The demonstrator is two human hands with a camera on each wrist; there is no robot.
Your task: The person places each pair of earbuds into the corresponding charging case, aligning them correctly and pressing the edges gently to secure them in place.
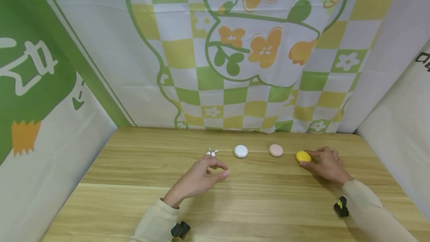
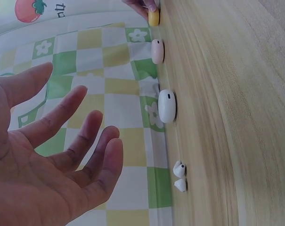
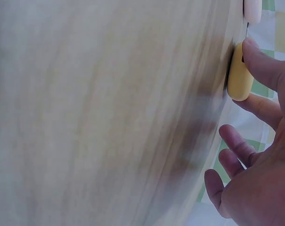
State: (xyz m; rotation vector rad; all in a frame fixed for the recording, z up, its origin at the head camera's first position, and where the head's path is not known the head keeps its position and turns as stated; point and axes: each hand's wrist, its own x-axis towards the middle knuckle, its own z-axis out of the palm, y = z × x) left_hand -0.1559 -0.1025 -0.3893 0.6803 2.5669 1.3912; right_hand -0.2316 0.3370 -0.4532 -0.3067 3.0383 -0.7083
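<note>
At the right of the head view my right hand (image 1: 327,164) pinches a yellow round case (image 1: 303,156) between thumb and forefinger. In the right wrist view the thumb is on one side of the yellow case (image 3: 240,75) and the forefinger at its lower end; the other fingers stand off it, bent. My left hand (image 1: 203,176) is held over the table with loosely bent fingers and nothing in them. Just behind it lie two white earbuds (image 1: 212,153), partly hidden by the hand in the head view. The left wrist view shows the earbuds (image 2: 179,176) side by side.
Between the hands stand a white round case (image 1: 240,151) and a pink round case (image 1: 276,150), in a row with the yellow one. They rest on a wooden table (image 1: 252,204) near its back edge. A patterned cloth (image 1: 181,55) hangs right behind the table.
</note>
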